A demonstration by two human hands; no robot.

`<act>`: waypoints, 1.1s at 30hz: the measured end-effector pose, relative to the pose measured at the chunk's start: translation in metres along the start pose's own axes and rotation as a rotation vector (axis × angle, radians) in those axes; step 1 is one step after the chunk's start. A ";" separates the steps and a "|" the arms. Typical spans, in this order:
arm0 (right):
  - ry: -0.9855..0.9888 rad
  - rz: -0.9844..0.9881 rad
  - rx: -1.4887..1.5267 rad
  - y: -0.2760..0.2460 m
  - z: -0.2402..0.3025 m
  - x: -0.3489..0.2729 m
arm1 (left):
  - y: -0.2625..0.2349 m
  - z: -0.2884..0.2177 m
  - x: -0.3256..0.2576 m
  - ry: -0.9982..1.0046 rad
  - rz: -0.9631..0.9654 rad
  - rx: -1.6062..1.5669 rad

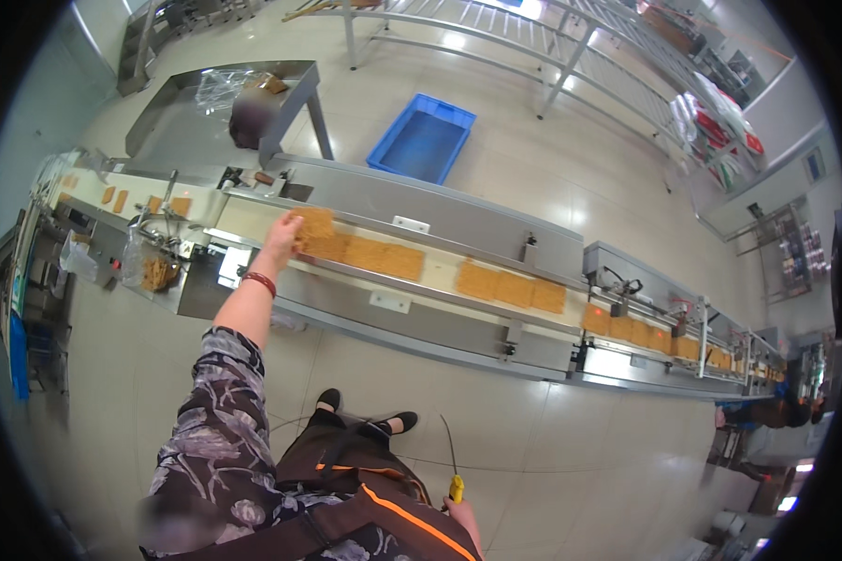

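Observation:
My left hand (285, 239) reaches over the conveyor belt (437, 272), its fingers closed on the near-left edge of a flat, square orange-brown slab (314, 224). That slab looks like a cracker or pressed snack sheet; its exact kind I cannot tell. Right beside it on the belt lies a row of similar slabs (384, 257), edge to edge or slightly overlapping. Low in the view, by my hip, my right hand (464, 520) is wrapped round a yellow-handled tool (456, 488). A thin, dark, slightly curved blade or rod rises from its handle.
More slabs (510, 286) sit farther right along the metal-sided line. Loose pieces (120, 200) lie on the left section, near a clear bag of brown pieces (156, 272). Beyond the belt are a steel table (173, 117), a blue crate (423, 138) on the floor and a metal roller rack (496, 37).

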State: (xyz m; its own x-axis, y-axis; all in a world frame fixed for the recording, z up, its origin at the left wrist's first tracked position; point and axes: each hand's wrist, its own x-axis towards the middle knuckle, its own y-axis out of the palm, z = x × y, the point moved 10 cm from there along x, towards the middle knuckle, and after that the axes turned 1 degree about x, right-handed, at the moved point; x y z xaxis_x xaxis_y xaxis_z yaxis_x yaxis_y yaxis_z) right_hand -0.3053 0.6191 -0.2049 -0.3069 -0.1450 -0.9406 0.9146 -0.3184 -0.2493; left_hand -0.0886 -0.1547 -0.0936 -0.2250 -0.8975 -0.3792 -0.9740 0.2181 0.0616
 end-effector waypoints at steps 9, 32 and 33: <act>0.093 -0.108 0.027 0.006 -0.047 -0.061 | -0.165 -0.008 0.047 0.244 -0.340 0.662; 0.153 0.047 0.822 0.146 -0.063 -0.006 | -0.089 -0.050 -0.029 0.316 -0.389 1.288; 0.155 -0.051 0.813 0.145 -0.071 -0.001 | -0.102 -0.049 -0.024 0.268 -0.408 1.322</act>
State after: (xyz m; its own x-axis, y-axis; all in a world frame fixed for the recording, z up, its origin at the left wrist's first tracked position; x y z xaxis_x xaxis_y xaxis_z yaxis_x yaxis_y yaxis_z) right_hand -0.1534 0.6398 -0.2562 -0.2488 0.0002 -0.9686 0.4062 -0.9078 -0.1045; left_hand 0.0152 -0.1747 -0.0458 -0.0809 -0.9961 0.0342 -0.2597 -0.0120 -0.9656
